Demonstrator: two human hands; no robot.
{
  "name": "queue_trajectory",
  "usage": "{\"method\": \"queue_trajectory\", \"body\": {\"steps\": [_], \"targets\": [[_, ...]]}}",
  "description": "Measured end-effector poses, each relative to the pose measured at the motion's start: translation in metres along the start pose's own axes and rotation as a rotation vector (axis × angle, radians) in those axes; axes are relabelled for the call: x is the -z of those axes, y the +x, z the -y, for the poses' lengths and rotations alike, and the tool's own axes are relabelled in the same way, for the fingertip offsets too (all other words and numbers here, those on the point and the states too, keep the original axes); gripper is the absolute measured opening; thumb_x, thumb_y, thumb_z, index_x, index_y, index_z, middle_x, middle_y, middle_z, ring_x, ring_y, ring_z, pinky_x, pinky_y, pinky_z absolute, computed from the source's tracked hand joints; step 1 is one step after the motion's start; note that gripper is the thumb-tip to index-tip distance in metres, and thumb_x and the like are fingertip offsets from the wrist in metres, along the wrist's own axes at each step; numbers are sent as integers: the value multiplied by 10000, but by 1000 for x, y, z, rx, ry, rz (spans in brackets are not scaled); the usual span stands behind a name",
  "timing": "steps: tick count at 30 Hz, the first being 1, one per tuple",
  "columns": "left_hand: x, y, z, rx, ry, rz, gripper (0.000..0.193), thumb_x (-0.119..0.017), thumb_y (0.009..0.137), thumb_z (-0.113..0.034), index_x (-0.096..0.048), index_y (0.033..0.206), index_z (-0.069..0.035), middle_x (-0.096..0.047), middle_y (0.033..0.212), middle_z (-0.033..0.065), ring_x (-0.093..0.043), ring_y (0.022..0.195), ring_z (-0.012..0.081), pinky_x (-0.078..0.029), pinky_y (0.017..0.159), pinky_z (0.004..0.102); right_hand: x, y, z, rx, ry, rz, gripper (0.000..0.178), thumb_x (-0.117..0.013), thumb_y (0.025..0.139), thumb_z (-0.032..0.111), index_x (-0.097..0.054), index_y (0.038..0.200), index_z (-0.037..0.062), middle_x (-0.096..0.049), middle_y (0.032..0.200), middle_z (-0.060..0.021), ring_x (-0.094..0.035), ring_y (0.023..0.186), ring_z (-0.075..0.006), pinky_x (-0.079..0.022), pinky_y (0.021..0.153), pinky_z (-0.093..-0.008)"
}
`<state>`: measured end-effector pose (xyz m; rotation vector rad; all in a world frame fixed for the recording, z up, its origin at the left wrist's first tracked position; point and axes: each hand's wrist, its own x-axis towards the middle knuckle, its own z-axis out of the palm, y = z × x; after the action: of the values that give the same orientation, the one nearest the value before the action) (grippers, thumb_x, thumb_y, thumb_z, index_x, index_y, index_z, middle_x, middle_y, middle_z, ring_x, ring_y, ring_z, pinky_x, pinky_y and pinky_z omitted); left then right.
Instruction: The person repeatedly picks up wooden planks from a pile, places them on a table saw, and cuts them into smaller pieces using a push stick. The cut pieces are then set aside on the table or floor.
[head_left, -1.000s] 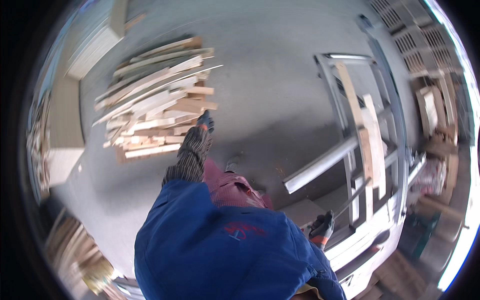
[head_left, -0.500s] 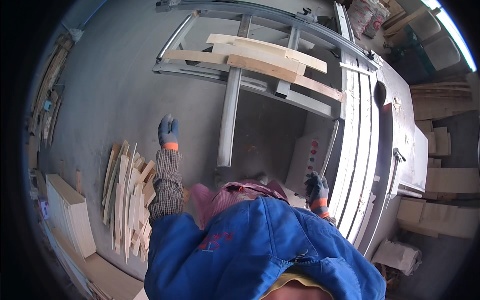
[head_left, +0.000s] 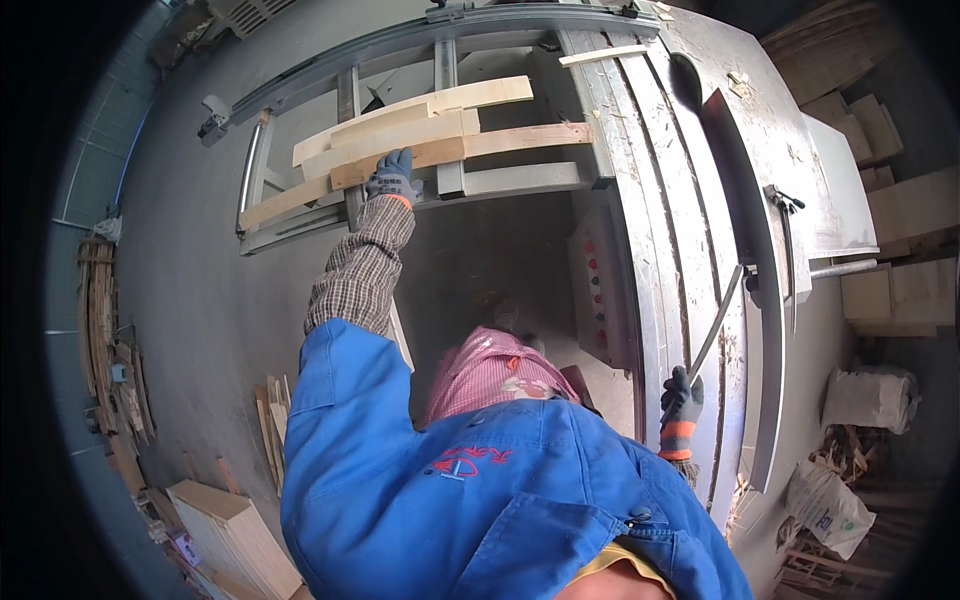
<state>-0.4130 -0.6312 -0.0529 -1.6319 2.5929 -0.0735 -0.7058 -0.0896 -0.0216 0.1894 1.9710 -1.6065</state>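
Observation:
My left hand (head_left: 394, 178), in a grey glove with an orange cuff, reaches onto a short brown board (head_left: 436, 153). Its fingers lie stretched over the board's near edge, thumb apart. That board is among several overlapping pale wooden strips (head_left: 400, 132) lying across a metal side frame (head_left: 530, 179). To the right, my right hand (head_left: 682, 400), gloved in dark grey and orange, is closed around the lower end of a thin, straight stick (head_left: 718, 322). The stick slants up over the machine's slotted metal bed (head_left: 660, 210).
A long dark guard (head_left: 745, 180) and a small lever (head_left: 785, 200) stand right of the bed. A panel with coloured buttons (head_left: 594, 280) sits below the bed's left side. Wood pieces (head_left: 272, 425) stand at left; white sacks (head_left: 868, 398) lie at right.
My left hand has moved up and right, from over the floor to the boards on the frame. The stick in my right hand now tilts over the bed. My view has shifted right.

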Motion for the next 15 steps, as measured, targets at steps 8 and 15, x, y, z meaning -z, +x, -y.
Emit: {"method": "queue_trajectory", "body": {"steps": [8,15], "targets": [[-21,84,-19,104,307,317,783,-739,734,-243,-266,1356,-193,-388,1342,55,-369,1280,240,-383,989,472,28,-16,-20,-68,131,-293,276,-696,791,231,-526,931,65,-535,611,-43,-410,401,-89,-302,357,-229],[16,96,-25,-65,299,196,602,-715,729,-397,-460,1206,-135,-504,1194,82,-472,1188,239,-435,942,390,-11,0,-6,-116,187,-348,291,-698,780,263,-546,905,50,-534,603,-42,-430,410,-91,-315,370,-233]]}}
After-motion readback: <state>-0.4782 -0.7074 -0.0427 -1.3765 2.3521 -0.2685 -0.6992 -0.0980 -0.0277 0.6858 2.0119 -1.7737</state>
